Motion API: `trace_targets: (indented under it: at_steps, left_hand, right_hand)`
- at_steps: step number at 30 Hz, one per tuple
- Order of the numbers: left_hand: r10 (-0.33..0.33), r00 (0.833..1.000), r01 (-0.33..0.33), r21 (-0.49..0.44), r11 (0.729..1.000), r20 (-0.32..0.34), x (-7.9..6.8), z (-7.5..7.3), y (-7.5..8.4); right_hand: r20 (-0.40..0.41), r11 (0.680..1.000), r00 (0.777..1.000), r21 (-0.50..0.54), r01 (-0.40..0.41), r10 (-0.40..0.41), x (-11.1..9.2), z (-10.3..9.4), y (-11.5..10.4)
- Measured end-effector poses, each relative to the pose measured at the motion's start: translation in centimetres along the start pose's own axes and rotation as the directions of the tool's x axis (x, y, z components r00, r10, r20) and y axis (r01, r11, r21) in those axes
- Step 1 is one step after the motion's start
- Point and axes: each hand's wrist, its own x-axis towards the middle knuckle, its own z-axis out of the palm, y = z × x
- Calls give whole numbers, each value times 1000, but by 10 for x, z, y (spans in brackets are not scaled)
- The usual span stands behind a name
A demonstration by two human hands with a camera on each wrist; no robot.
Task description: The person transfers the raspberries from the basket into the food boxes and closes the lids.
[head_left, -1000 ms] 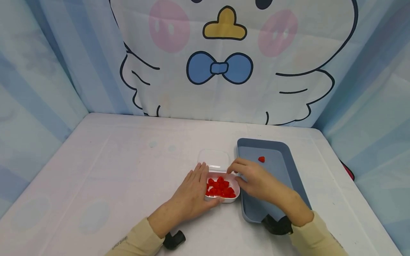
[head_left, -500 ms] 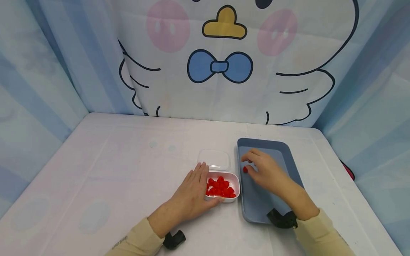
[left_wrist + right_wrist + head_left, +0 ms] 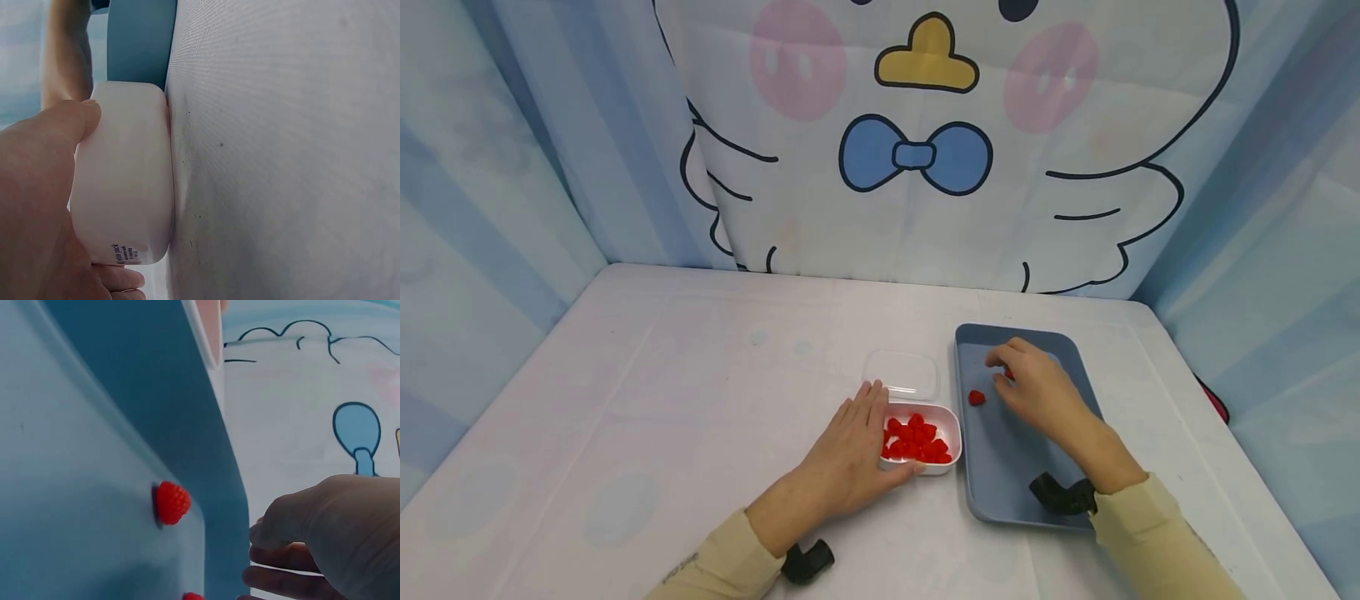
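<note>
My left hand (image 3: 850, 454) lies against the left side of a small white plastic box (image 3: 950, 467), its fingers straight and its thumb along the near rim. Several red raspberries (image 3: 917, 437) are inside; the hand covers the box's left end. In the left wrist view, the box's white wall (image 3: 128, 175) carries small print. Over a blue-grey tray (image 3: 1000, 475) is my right hand (image 3: 1037, 387), its fingers loosely bent. One raspberry (image 3: 976, 397) lies left of it, and another (image 3: 1009, 374) is partly hidden by its fingers. The right wrist view shows a raspberry (image 3: 172, 503) on the tray, apart from the fingers.
A clear plastic lid (image 3: 901, 373) lies on the white table just behind the box. The tray stands close along the box's right side. Patterned cloth (image 3: 917, 225) hangs at the back and both sides.
My right hand has gone from the box's right rim over to the tray, then a little further right and back. A raspberry now lies let go near the tray's left edge. The left hand stays still.
</note>
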Motion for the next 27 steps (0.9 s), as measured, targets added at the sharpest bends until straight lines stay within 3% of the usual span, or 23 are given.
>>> trace_targets:
  at_steps: [12, 27]
  left_hand:
    - [1, 1000, -1, -3, 1000, -4, -1, 0, 0]
    - [16, 1000, -16, 3, 1000, -11, -1, -1, -1]
  right_hand:
    - [31, 996, 997, -46, -73, 74, 10, 6, 14]
    - [73, 995, 995, -81, -66, 72, 18, 15, 27]
